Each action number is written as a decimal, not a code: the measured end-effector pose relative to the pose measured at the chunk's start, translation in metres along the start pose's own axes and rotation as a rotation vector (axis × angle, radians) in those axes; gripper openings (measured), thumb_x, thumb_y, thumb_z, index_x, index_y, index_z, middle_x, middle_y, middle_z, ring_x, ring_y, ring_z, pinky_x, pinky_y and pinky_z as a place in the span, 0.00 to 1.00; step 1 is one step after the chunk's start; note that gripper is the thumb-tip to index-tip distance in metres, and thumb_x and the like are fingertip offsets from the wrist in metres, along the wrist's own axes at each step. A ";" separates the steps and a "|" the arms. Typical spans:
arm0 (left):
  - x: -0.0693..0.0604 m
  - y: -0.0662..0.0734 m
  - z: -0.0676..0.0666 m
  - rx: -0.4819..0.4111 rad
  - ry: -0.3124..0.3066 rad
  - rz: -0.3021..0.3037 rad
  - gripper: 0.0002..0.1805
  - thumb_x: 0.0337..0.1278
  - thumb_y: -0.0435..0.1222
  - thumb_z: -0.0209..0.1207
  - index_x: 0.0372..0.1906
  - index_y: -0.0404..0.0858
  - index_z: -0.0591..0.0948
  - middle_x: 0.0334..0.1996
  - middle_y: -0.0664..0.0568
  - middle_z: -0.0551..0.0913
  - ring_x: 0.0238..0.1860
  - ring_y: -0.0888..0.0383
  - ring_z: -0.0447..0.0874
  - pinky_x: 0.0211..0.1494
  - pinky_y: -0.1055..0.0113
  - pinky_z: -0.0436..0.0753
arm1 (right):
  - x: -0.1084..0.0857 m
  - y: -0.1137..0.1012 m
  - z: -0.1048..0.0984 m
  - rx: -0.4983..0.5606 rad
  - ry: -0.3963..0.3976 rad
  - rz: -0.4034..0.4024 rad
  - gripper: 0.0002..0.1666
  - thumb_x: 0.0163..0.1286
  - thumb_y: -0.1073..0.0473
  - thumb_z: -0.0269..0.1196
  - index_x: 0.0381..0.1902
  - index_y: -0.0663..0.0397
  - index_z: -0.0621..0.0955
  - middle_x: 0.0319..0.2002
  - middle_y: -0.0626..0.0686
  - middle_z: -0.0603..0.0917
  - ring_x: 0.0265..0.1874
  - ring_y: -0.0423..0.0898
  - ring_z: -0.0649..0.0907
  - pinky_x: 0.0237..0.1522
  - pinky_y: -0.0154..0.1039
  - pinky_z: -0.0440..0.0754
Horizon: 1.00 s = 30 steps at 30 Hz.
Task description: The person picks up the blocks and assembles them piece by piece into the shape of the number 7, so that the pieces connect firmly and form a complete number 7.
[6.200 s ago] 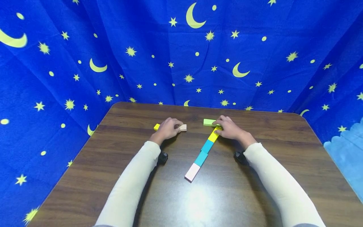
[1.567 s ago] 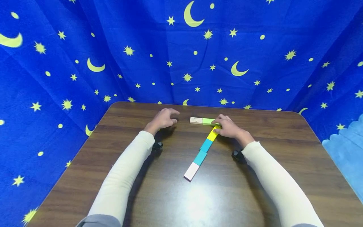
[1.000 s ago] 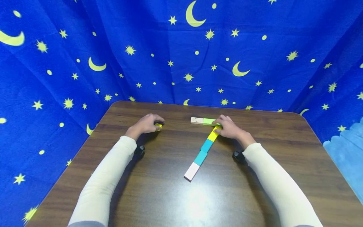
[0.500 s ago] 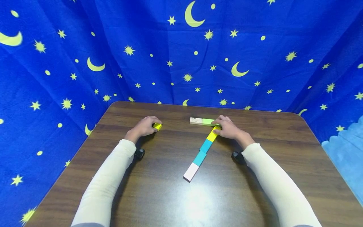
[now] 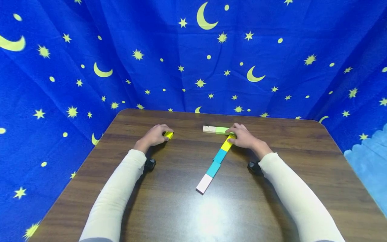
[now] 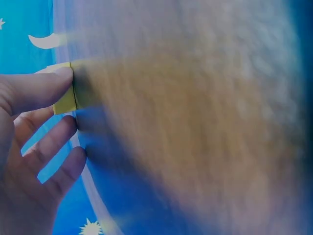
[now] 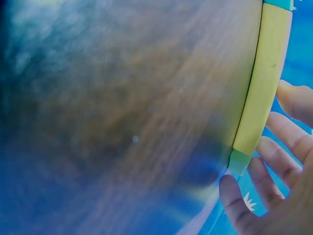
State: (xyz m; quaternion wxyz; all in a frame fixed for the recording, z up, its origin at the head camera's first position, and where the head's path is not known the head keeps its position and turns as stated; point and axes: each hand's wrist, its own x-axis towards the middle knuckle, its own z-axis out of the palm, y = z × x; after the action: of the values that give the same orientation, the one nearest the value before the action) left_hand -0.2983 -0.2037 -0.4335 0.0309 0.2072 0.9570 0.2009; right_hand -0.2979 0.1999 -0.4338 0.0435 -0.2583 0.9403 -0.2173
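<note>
Near the table's far left, my left hand [image 5: 155, 135] pinches a small yellow block [image 5: 169, 135]; the left wrist view shows the thumb across its face. My right hand [image 5: 244, 136] rests at the corner where a light green block [image 5: 221, 130] meets another yellow block [image 5: 226, 144]. In the right wrist view its fingers are spread and loosely bent, the thumb touching that yellow block's edge. A natural wood block [image 5: 209, 129] lies end to end with the green one. Two teal blocks [image 5: 213, 169] and a pale pink block [image 5: 204, 184] continue the slanting line toward me.
All the blocks lie on a brown wooden table [image 5: 175, 208] with rounded far corners. A blue curtain [image 5: 157, 80] with moons and stars hangs behind and around it. Glare shows on the table's near middle.
My left hand has set the wood block against the green block's left end, then moved left and taken hold of the loose yellow block. My right hand has stayed at the corner.
</note>
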 end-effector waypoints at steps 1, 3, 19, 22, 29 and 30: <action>0.000 0.001 0.000 -0.002 -0.001 -0.005 0.21 0.57 0.29 0.64 0.58 0.37 0.83 0.55 0.41 0.83 0.55 0.44 0.80 0.62 0.49 0.78 | 0.000 0.000 0.000 -0.001 -0.001 0.001 0.24 0.67 0.57 0.63 0.60 0.59 0.80 0.53 0.61 0.75 0.51 0.57 0.71 0.53 0.53 0.71; 0.001 0.002 0.000 -0.012 -0.003 -0.019 0.21 0.57 0.29 0.64 0.58 0.37 0.82 0.56 0.41 0.83 0.55 0.44 0.80 0.62 0.49 0.77 | 0.000 0.000 -0.001 -0.002 0.000 0.004 0.24 0.67 0.57 0.63 0.60 0.59 0.80 0.53 0.61 0.75 0.51 0.57 0.71 0.53 0.53 0.71; 0.008 0.012 0.001 -0.046 0.004 -0.057 0.23 0.58 0.31 0.63 0.60 0.37 0.81 0.59 0.40 0.82 0.57 0.43 0.80 0.63 0.49 0.77 | 0.000 -0.003 -0.001 -0.007 0.001 0.006 0.24 0.67 0.58 0.63 0.60 0.60 0.80 0.52 0.61 0.75 0.50 0.56 0.71 0.51 0.52 0.71; 0.011 0.014 0.003 -0.042 0.014 -0.074 0.23 0.58 0.31 0.63 0.61 0.37 0.81 0.59 0.40 0.81 0.57 0.43 0.80 0.63 0.49 0.77 | 0.001 -0.002 0.000 -0.010 0.004 0.001 0.24 0.67 0.57 0.63 0.59 0.59 0.80 0.52 0.61 0.75 0.50 0.56 0.71 0.51 0.52 0.71; 0.025 0.020 0.013 -0.045 0.058 -0.054 0.24 0.55 0.32 0.64 0.59 0.35 0.81 0.56 0.40 0.84 0.53 0.43 0.81 0.61 0.51 0.78 | 0.001 -0.001 -0.001 -0.008 0.004 0.008 0.24 0.66 0.57 0.64 0.59 0.60 0.80 0.52 0.61 0.75 0.50 0.56 0.71 0.52 0.52 0.71; 0.028 0.022 0.015 -0.048 0.068 -0.052 0.24 0.54 0.32 0.64 0.59 0.35 0.81 0.55 0.40 0.84 0.53 0.44 0.81 0.61 0.51 0.78 | 0.001 -0.001 -0.001 -0.008 0.005 0.009 0.24 0.66 0.57 0.64 0.59 0.60 0.80 0.52 0.61 0.75 0.50 0.56 0.71 0.52 0.51 0.71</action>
State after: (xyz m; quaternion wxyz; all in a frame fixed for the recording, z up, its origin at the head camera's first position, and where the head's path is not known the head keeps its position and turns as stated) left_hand -0.3134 -0.1684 -0.4380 0.0088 0.1745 0.9574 0.2300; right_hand -0.2980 0.1992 -0.4323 0.0410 -0.2537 0.9424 -0.2143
